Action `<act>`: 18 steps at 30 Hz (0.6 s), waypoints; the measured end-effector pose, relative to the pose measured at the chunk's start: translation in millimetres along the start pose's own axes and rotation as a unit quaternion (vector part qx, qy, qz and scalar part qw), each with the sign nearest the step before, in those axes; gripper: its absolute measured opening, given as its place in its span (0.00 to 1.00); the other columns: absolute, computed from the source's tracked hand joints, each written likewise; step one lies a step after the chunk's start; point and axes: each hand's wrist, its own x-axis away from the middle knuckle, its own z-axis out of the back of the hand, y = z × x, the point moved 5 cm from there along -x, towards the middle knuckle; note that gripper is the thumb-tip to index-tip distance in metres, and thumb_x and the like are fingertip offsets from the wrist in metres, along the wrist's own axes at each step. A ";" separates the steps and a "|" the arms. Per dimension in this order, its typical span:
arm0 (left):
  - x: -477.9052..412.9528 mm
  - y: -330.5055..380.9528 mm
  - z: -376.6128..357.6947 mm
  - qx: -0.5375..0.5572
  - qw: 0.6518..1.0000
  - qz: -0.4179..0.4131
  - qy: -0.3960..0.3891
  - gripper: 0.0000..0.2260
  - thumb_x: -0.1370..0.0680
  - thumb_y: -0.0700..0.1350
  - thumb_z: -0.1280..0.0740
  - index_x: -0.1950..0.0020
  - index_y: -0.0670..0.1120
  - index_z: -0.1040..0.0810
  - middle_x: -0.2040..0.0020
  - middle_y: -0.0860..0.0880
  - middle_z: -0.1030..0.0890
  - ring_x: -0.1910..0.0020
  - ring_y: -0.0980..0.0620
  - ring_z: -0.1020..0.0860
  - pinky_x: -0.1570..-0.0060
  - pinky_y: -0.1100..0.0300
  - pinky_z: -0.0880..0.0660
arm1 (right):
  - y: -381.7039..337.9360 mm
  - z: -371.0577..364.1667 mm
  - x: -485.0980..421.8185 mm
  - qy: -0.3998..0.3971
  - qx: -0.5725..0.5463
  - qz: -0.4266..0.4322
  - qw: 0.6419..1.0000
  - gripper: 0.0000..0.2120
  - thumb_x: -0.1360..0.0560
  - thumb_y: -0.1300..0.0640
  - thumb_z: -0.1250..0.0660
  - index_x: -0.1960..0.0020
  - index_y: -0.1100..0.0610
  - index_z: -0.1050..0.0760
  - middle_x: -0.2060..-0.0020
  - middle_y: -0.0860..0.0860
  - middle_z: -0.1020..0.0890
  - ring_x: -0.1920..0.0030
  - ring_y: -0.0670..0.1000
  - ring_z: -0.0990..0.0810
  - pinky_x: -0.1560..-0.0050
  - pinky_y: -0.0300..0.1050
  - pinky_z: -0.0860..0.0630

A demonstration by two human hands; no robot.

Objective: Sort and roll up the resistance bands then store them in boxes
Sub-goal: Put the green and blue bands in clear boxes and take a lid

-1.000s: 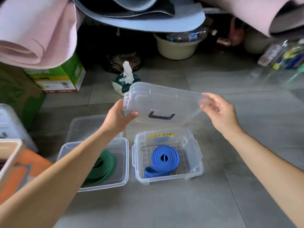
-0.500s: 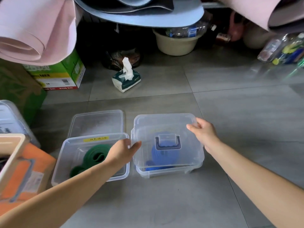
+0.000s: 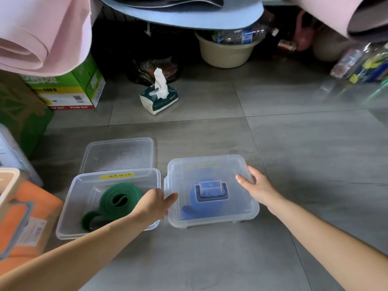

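Your L hand (image 3: 154, 203) & R hand (image 3: 255, 185) clamp the lid (image 3: 212, 185) onto the right box (image 3: 247, 217), blue band (image 3: 195, 206) rolled inside. Green band (image 3: 119, 199) rolled in left box (image 3: 69, 206), still open; its lid (image 3: 117, 154) lies behind. Remaining, I judge: close the left box.

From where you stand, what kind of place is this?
Probably a home storage corner, floor level: grey tiled floor, rolled pink foam mats overhead, a beige plastic basin of empty bottles, and a green cardboard carton against the wall.
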 end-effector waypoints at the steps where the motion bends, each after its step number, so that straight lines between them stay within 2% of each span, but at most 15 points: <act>1: -0.6 2.6 0.1 0.007 1.000 0.000 0.001 0.20 0.22 0.51 0.39 0.70 0.41 0.29 0.73 0.48 0.22 0.73 0.47 0.22 0.66 0.58 0.24 | -0.3 2.7 -0.8 0.020 0.011 0.002 1.000 0.31 0.27 0.44 0.32 0.28 0.52 0.36 0.33 0.49 0.28 0.34 0.51 0.29 0.33 0.50 0.32; 4: -2.2 16.3 -3.1 0.023 1.000 -0.011 -0.001 0.19 0.22 0.51 0.38 0.69 0.42 0.28 0.73 0.48 0.23 0.72 0.47 0.23 0.60 0.54 0.21 | -3.6 12.3 -0.7 0.071 0.019 0.012 0.997 0.22 0.27 0.47 0.30 0.38 0.57 0.28 0.45 0.52 0.20 0.45 0.53 0.22 0.42 0.50 0.26; 8: -8.9 34.7 -17.9 0.070 0.997 -0.012 -0.037 0.16 0.23 0.52 0.38 0.64 0.41 0.25 0.68 0.46 0.21 0.64 0.42 0.19 0.57 0.50 0.19 | 0.7 29.0 -3.1 0.104 -0.002 -0.002 0.995 0.19 0.26 0.49 0.31 0.42 0.61 0.26 0.49 0.54 0.20 0.48 0.55 0.22 0.49 0.46 0.26; 10: -14.4 38.2 -21.9 0.148 0.988 0.009 -0.050 0.14 0.23 0.53 0.37 0.58 0.41 0.24 0.62 0.44 0.21 0.59 0.43 0.20 0.54 0.52 0.20 | 8.8 35.8 1.0 0.108 -0.026 -0.053 0.992 0.18 0.26 0.46 0.32 0.53 0.62 0.26 0.57 0.54 0.21 0.54 0.55 0.23 0.58 0.42 0.27; 11: -18.1 38.3 -23.1 0.210 0.976 0.028 -0.053 0.16 0.23 0.55 0.38 0.55 0.42 0.24 0.59 0.44 0.23 0.56 0.45 0.21 0.52 0.52 0.21 | 16.9 37.5 2.6 0.098 -0.063 -0.096 0.989 0.21 0.28 0.42 0.32 0.54 0.61 0.27 0.57 0.53 0.21 0.54 0.55 0.23 0.56 0.43 0.25; 12: -22.1 36.6 -23.9 0.264 0.962 0.048 -0.048 0.18 0.23 0.57 0.38 0.53 0.42 0.25 0.58 0.45 0.25 0.55 0.46 0.24 0.50 0.53 0.23 | 28.3 37.7 4.1 0.082 -0.104 -0.147 0.980 0.27 0.32 0.36 0.31 0.50 0.59 0.27 0.53 0.53 0.19 0.51 0.55 0.21 0.49 0.47 0.23; 14: -26.1 30.6 -28.6 0.284 0.954 0.084 -0.039 0.20 0.24 0.63 0.40 0.52 0.45 0.29 0.57 0.47 0.29 0.53 0.47 0.29 0.47 0.55 0.30 | 48.2 36.0 7.9 0.031 -0.144 -0.214 0.966 0.43 0.46 0.25 0.31 0.43 0.54 0.29 0.47 0.50 0.19 0.46 0.53 0.20 0.40 0.53 0.25; 15: -23.9 27.6 -33.2 0.293 0.948 0.111 -0.053 0.24 0.27 0.67 0.39 0.50 0.46 0.30 0.55 0.48 0.28 0.50 0.47 0.28 0.43 0.55 0.32 | 55.5 34.4 7.6 0.002 -0.157 -0.225 0.962 0.47 0.51 0.22 0.31 0.41 0.51 0.28 0.47 0.49 0.18 0.45 0.53 0.20 0.37 0.54 0.27; 16: -22.8 23.3 -42.5 0.328 0.930 0.140 -0.084 0.30 0.32 0.71 0.38 0.48 0.46 0.31 0.51 0.48 0.26 0.46 0.46 0.27 0.38 0.55 0.33 | 57.9 31.0 8.5 -0.030 -0.177 -0.232 0.956 0.48 0.52 0.22 0.31 0.40 0.49 0.26 0.47 0.49 0.17 0.44 0.53 0.20 0.35 0.54 0.29; 17: -20.0 21.7 -51.8 0.376 0.904 0.166 -0.121 0.36 0.37 0.74 0.36 0.46 0.45 0.29 0.47 0.48 0.24 0.42 0.44 0.25 0.35 0.53 0.33 | 56.7 25.6 10.0 -0.068 -0.208 -0.228 0.949 0.45 0.50 0.24 0.31 0.40 0.48 0.24 0.46 0.49 0.17 0.43 0.54 0.20 0.35 0.55 0.30; 18: -18.3 21.4 -57.8 0.417 0.880 0.173 -0.145 0.38 0.39 0.75 0.35 0.45 0.44 0.26 0.45 0.48 0.21 0.42 0.43 0.23 0.35 0.52 0.31 | 54.4 20.6 10.2 -0.094 -0.236 -0.215 0.943 0.41 0.46 0.26 0.31 0.40 0.48 0.24 0.45 0.50 0.17 0.43 0.54 0.20 0.35 0.56 0.29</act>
